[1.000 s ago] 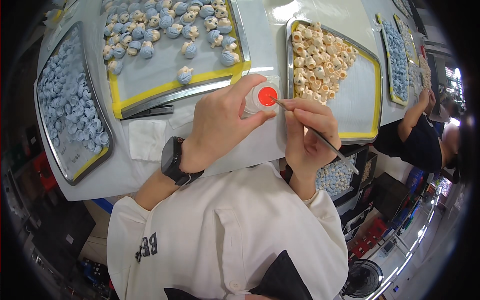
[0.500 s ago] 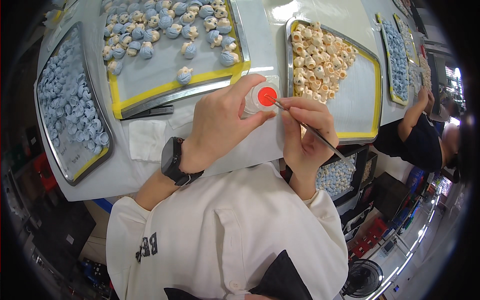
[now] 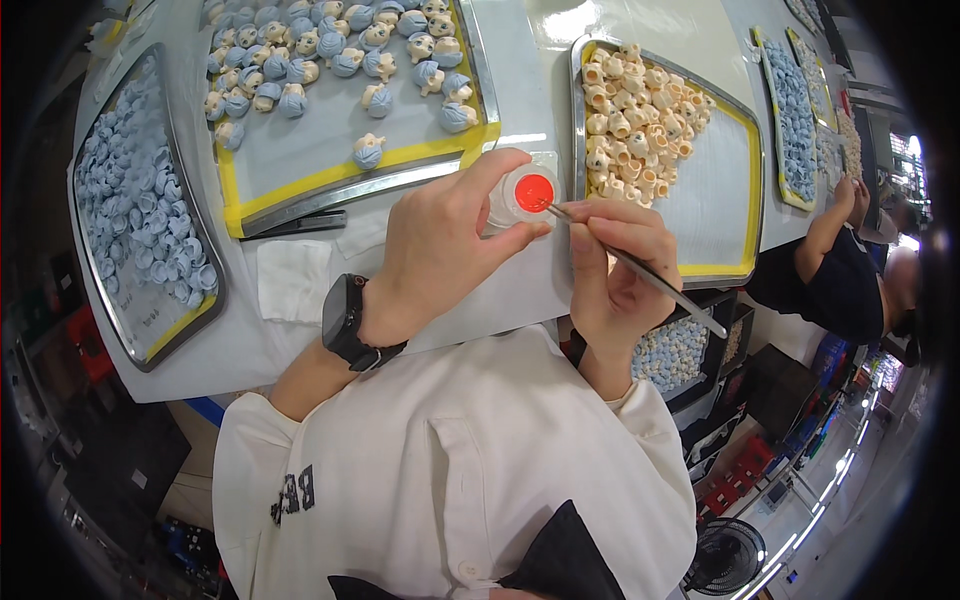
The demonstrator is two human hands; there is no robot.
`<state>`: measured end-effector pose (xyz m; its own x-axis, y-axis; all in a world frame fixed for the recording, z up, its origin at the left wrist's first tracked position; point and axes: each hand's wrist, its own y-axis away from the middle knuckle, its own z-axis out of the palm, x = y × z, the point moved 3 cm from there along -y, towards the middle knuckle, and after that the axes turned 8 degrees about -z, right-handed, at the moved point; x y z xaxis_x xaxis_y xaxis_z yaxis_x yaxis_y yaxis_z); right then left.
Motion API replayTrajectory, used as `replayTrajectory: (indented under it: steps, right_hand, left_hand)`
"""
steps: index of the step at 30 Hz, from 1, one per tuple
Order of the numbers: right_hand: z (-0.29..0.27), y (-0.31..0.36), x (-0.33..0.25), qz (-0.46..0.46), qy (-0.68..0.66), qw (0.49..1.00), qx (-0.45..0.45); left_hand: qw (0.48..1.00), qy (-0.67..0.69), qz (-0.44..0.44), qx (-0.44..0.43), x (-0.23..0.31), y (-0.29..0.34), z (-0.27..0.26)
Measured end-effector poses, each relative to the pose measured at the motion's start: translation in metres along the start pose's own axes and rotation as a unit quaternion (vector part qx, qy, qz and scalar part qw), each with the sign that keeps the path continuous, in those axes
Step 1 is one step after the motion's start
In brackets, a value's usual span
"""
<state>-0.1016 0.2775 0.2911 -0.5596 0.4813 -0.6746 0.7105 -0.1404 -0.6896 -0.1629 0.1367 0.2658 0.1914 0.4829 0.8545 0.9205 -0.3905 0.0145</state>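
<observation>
Holding a small round jar of clear plastic between thumb and fingers, the person's left hand is clamping it from the side, above the white-covered table. Bright red-orange paint is filling the jar's round opening, near the middle of the view. The right hand is pinching a slim silver metal tool like a pen, thumb and fingers closed together on its shaft; the flattened far end is slanting down to the right, while the fine tip is pointing at the paint's lower right edge, though whether it is touching the paint cannot be told. A black wristwatch is circling the left wrist, and a folded white cloth is lying nearby. Beyond the left hand, a metal tray with yellow edging is holding pale doll heads with blue hair. To its left, a second metal tray is holding hollow light-blue pieces. Beyond the right hand, a third yellow-edged metal tray is holding hollow cream-coloured pieces. At the far right, a co-worker in dark clothing is reaching toward the table.
</observation>
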Motion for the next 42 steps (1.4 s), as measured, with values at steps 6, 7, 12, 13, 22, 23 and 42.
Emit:
replayTrajectory:
  steps: [6,7,12,13,22,23,42]
  right_hand:
    - [0.0016,-0.0015,0.0011,0.005,0.022,1.0,-0.012]
    - [0.0019,-0.002,0.0011,0.005,0.022,1.0,-0.012]
    - [0.0031,-0.0053,-0.0014,0.004,0.018,0.999,-0.032]
    - [0.0028,-0.0054,-0.0014,0.004,0.018,0.999,-0.032]
    - [-0.001,-0.0028,0.0009,-0.026,0.028,0.999,-0.011]
    - [-0.0029,-0.0025,0.0014,-0.017,0.016,1.0,0.006]
    - [0.0041,-0.0043,0.0037,0.005,-0.008,0.999,-0.037]
  left_hand:
    - [1.0,-0.005,-0.001,0.0,-0.0001,0.0,0.0004]
    - [1.0,-0.005,0.001,0.003,0.0001,-0.0001,0.0004]
    - [1.0,-0.005,-0.001,0.003,-0.0008,-0.0001,0.0007]
    - [1.0,-0.003,-0.002,0.003,-0.0007,-0.0002,0.0007]
    - [1.0,0.008,0.012,0.011,-0.0017,0.0014,0.0019]
    - [1.0,0.008,0.012,0.011,-0.0016,0.0015,0.0017]
    - [1.0,-0.006,-0.003,0.001,-0.0009,0.0001,0.0003]
